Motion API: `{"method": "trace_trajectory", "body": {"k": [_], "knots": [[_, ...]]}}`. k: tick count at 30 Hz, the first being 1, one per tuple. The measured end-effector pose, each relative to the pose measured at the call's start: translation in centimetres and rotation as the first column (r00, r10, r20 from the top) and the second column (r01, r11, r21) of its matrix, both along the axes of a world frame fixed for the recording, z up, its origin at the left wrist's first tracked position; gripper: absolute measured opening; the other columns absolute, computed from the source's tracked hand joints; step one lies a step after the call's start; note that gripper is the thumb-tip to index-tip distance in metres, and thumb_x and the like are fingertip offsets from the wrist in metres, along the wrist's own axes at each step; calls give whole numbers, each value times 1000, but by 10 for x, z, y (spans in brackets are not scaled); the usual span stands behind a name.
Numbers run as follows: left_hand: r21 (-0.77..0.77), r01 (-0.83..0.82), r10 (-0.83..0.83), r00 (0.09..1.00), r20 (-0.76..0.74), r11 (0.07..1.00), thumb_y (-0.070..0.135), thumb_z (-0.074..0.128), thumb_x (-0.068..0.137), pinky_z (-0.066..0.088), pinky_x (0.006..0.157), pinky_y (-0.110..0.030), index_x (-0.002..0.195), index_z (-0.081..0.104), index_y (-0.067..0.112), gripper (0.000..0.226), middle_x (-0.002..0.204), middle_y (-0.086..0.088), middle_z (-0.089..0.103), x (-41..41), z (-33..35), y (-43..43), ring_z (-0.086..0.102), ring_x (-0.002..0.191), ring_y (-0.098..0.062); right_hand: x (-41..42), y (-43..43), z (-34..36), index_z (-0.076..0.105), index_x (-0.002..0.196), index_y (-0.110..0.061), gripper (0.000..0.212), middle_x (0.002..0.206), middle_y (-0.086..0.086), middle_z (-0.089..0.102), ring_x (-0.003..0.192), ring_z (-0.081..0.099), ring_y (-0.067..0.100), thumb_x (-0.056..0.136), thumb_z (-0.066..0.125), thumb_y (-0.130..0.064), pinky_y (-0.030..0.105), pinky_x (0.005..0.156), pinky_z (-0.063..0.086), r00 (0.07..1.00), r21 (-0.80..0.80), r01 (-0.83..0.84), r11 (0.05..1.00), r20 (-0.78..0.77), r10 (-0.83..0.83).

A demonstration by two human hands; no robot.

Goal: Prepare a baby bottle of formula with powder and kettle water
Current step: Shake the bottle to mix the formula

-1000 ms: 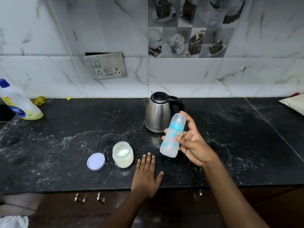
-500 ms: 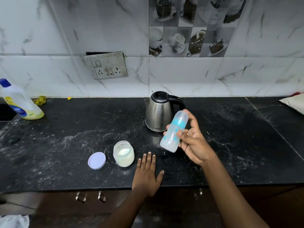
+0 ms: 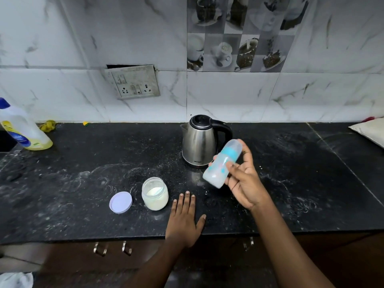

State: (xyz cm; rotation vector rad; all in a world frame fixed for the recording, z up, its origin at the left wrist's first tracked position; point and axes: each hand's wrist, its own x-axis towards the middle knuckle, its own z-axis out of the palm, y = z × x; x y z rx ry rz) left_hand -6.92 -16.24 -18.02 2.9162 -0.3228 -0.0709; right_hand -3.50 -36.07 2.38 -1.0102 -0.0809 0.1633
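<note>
The baby bottle (image 3: 222, 163) is tilted in the air by the kettle (image 3: 199, 142), held in the right hand (image 3: 243, 181). The left hand (image 3: 185, 219) lies flat on the counter (image 3: 83, 183), beside the powder jar (image 3: 154, 193).

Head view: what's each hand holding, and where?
Right hand grips the baby bottle round its mid-body; left hand rests flat on the countertop, holding nothing.

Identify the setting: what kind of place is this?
Most likely a home kitchen. A black stone counter carries an electric kettle, with drawer handles below its edge. The wall behind has marble-look tiles printed with cups and desserts, plus a socket.
</note>
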Motion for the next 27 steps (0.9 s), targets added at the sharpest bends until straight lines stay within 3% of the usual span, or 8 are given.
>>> {"method": "trace_trajectory", "body": {"k": [4,7,10,13,16,20,23,27], "knots": [[-16,5,-5,1000,-3,1000,71,11,102,-15,130,-43,170,2,15,89,178,-9,-8,-1,0,0,-13,165,-25,2,0,1,39,153,-43,81,142,35,54,133,56,48,89,71,-3,59,106,51,997,-41,-70,997,30,72],[-13,5,-5,1000,-12,1000,71,9,102,-14,131,-44,170,-1,15,89,178,-8,-10,0,0,0,-15,164,-25,6,-2,2,39,153,-39,74,146,38,50,136,51,52,93,66,-4,60,105,51,999,42,32,999,4,-33],[1,6,-5,1000,-13,1000,71,7,101,-15,131,-44,170,-3,15,89,178,-8,-12,0,1,0,-17,164,-25,7,-1,5,38,153,-41,79,144,38,51,134,55,48,92,68,-2,63,106,49,998,-59,-40,997,51,43],[8,3,-3,1000,-16,1000,70,6,101,-15,131,-44,170,-4,15,89,177,-8,-14,-1,2,0,-17,164,-26,6,0,2,37,154,-39,79,146,39,47,132,56,47,92,67,-1,65,107,48,1000,-37,8,999,18,-7],[6,0,0,1000,-11,1000,70,6,101,-15,131,-44,170,-4,14,89,177,-9,-14,-1,3,-1,-16,164,-26,4,1,2,37,154,-40,84,145,40,48,132,54,52,87,73,-4,66,106,47,997,-96,-74,993,20,76],[5,2,-2,1000,-23,1000,71,5,101,-19,129,-42,169,-6,15,89,177,-8,-16,-1,2,-1,-18,164,-26,3,3,-2,39,153,-38,75,150,35,47,133,56,46,93,67,-3,61,102,54,1000,-2,6,1000,-18,-6],[-4,0,-1,1000,-11,1000,71,7,101,-23,127,-40,169,-4,14,89,177,-9,-14,-1,3,0,-16,164,-26,2,5,-2,40,152,-41,78,147,37,49,133,54,48,92,67,0,63,106,50,998,-73,-66,995,14,67],[0,1,-1,1000,-29,1000,71,5,101,-21,128,-41,169,-5,14,90,177,-8,-15,0,2,0,-17,164,-25,0,3,-3,38,153,-42,78,147,34,51,133,56,45,92,69,-5,58,101,55,1000,-24,-15,1000,2,15]]}}
